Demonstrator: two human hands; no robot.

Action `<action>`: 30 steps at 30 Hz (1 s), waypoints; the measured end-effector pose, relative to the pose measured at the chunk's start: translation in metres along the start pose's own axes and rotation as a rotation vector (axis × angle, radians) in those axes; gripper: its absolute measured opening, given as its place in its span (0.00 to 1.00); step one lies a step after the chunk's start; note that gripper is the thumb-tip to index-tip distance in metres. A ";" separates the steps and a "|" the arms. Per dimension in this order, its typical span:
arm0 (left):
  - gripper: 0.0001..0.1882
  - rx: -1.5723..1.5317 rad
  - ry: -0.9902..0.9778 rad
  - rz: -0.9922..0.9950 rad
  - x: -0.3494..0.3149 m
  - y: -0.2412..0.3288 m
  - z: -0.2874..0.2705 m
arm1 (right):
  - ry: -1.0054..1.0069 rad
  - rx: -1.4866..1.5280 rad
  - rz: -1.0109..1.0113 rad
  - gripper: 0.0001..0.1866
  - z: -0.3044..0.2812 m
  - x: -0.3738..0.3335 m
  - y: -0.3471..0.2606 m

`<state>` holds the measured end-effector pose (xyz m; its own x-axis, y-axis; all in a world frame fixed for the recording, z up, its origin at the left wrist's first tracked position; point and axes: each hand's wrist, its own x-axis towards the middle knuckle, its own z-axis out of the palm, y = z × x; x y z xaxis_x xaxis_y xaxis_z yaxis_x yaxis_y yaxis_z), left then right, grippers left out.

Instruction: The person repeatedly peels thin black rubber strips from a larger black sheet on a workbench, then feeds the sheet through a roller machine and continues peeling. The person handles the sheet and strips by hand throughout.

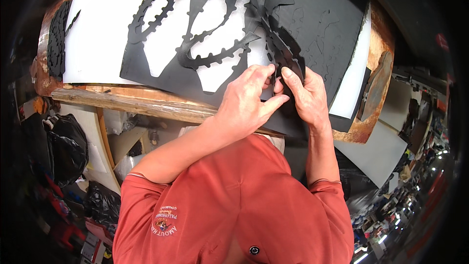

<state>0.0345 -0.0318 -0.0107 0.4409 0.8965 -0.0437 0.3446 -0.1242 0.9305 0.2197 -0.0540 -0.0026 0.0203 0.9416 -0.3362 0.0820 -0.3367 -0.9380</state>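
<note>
My right hand (308,95) is closed round a bundle of thin black cut-out pieces (286,44) with notched edges, its thumb lying on top. The pieces stand up from the board and fan apart at their far end. Just left of them is my left hand (246,95), its fingertips at the bundle's near edge and its thumb stretched away from the fingers. Beneath both hands lies a black sheet (337,24) with cut lines. Left of the bundle, curved black strips with small tabs (220,57) frame large cut-out openings.
A white board (102,29) lies under the black sheet on a worn brown table. A stack of black pieces (57,39) sits at the left end. A wooden beam (132,105) runs along the near edge. An oval brown slab (376,85) lies at right; black bags (68,149) stand lower left.
</note>
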 end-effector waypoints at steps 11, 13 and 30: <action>0.08 -0.649 0.020 -0.467 0.004 -0.023 -0.007 | 0.383 -0.349 -0.231 0.08 0.000 -0.006 -0.014; 0.07 -0.686 0.043 -0.438 0.004 -0.022 -0.008 | 0.439 -0.549 -0.218 0.06 0.001 -0.006 -0.018; 0.10 -0.760 -0.014 -0.410 0.006 -0.018 -0.014 | 0.141 -0.349 0.030 0.19 0.004 0.010 -0.016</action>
<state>0.0194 -0.0185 -0.0230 0.4153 0.8021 -0.4292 -0.1668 0.5309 0.8309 0.2148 -0.0392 0.0089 0.1632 0.9313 -0.3256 0.4130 -0.3642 -0.8347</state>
